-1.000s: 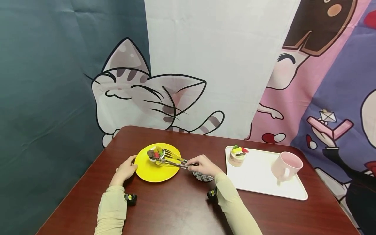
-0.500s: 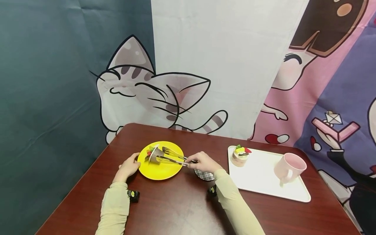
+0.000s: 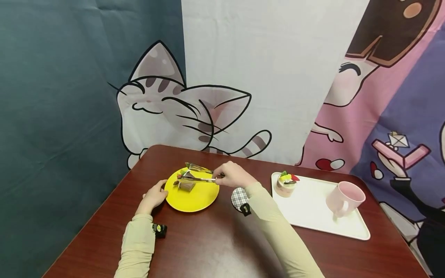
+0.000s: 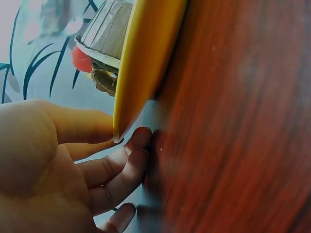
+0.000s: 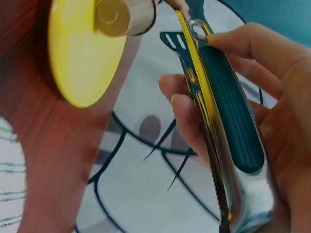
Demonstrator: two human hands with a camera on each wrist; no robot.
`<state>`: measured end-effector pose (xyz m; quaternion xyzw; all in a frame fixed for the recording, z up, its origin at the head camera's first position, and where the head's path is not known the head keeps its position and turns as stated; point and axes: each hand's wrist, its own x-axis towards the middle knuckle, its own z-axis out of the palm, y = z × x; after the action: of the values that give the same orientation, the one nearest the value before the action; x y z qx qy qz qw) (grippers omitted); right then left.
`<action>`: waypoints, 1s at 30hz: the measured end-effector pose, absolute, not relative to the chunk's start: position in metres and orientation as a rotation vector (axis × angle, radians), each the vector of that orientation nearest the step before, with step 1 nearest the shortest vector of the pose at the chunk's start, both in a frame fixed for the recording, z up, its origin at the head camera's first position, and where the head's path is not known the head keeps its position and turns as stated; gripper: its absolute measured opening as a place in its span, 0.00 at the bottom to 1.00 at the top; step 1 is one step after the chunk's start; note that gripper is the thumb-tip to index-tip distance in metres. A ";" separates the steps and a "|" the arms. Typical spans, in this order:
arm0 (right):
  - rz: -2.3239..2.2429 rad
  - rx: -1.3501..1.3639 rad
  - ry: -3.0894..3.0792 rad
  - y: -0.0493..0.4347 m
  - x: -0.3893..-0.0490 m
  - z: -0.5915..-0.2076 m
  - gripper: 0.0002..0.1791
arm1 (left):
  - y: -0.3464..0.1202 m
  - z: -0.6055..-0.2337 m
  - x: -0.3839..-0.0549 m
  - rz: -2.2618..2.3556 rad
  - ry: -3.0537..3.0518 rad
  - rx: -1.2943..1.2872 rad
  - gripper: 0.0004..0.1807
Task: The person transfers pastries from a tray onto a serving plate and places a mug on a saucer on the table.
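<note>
My left hand pinches the left rim of the yellow plate, thumb on top and index finger beneath in the left wrist view. On the plate a small dessert cup lies tipped over, its fruit topping pointing left and away; the right wrist view shows its round base. My right hand grips metal tongs with dark green handle grips, thumb on one arm and fingers on the other. The tongs' slotted ends are spread apart over the far side of the plate, one overlapping the cup in the head view.
Right of the plate lies a round checked coaster, partly under my right forearm. Farther right, a white tray holds an upright dessert cup and a pink mug. A printed curtain hangs behind the table.
The dessert cup has tipped over onto its side, topping turned away from me. My right hand has moved up and away with the tongs, uncovering the coaster. My left hand stays at the plate.
</note>
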<state>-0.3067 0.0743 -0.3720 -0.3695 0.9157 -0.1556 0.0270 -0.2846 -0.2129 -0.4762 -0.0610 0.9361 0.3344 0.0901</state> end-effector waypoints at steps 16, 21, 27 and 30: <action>-0.234 -1.048 2.687 0.027 -0.325 -0.338 0.11 | -0.199 -0.483 -0.290 0.991 2.801 -0.173 0.28; -0.186 -1.138 2.662 0.025 -0.319 -0.330 0.13 | -0.202 -0.480 -0.289 0.990 2.808 -0.179 0.28; -0.231 -1.205 2.676 0.027 -0.315 -0.335 0.09 | -0.207 -0.479 -0.287 0.982 2.816 -0.192 0.27; -0.303 -1.201 2.699 0.034 -0.316 -0.343 0.08 | -0.209 -0.480 -0.287 0.983 2.818 -0.200 0.28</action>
<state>-0.3156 0.0336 -0.3430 -0.4029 0.9055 -0.1017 0.0858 -0.2873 -0.2090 -0.4795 -0.0667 0.9395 0.3276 0.0749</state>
